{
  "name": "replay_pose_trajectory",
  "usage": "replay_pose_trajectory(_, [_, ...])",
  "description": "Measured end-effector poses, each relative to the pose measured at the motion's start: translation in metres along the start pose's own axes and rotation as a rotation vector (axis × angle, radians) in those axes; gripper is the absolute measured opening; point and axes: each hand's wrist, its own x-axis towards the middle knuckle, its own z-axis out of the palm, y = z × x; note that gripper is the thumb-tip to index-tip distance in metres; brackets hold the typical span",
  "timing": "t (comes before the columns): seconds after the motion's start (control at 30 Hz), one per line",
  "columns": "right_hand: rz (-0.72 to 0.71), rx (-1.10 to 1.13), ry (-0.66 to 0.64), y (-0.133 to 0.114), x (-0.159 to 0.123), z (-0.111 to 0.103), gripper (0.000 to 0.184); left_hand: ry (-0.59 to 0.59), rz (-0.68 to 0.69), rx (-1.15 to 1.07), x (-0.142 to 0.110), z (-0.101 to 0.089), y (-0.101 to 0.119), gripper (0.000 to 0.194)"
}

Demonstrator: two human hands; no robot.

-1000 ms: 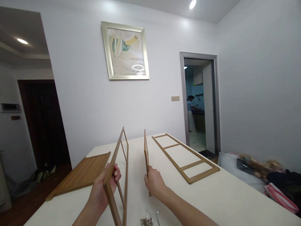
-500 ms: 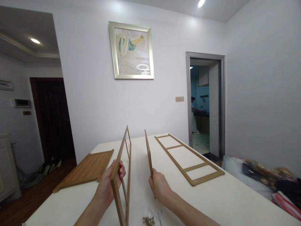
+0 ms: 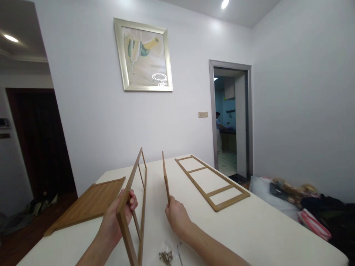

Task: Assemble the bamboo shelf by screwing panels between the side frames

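My left hand [image 3: 118,208] is closed around the upper rail of a brown wooden ladder-like frame [image 3: 143,207], which stands on its long edge on the white table [image 3: 222,236]. In my right hand [image 3: 179,218] is the near end of a thin wooden panel [image 3: 165,173], held upright and seen almost edge-on. A gap separates the two pieces. Flat on the table to the right lies a second wooden frame [image 3: 212,197] with crossbars. To the left rests a slatted wooden panel [image 3: 85,203]. Several screws [image 3: 165,257] in clear plastic and a hex key [image 3: 179,253] lie near my right forearm.
A white wall with a framed picture [image 3: 144,55] rises behind the table. Through a doorway [image 3: 230,122] at right, a person [image 3: 219,127] stands at a counter. Bags and clothes [image 3: 294,199] are piled beyond the table's right edge.
The view has turned slightly right, so everything appears shifted left. Both hands keep their hold on the same wooden pieces, which stay about as far apart as before.
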Motion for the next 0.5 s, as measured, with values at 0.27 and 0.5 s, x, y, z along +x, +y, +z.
replay_pose_trajectory(0.27, [-0.005, -0.015, 0.005, 0.0, 0.0007, 0.004, 0.036, 0.0, -0.002, 0.014, 0.0044, -0.0048, -0.001, 0.023])
replay_pose_trajectory(0.5, [0.0, -0.011, 0.006, 0.0001, 0.0017, 0.0043, 0.035, -0.015, 0.002, 0.008, 0.0021, -0.0029, -0.0011, 0.022])
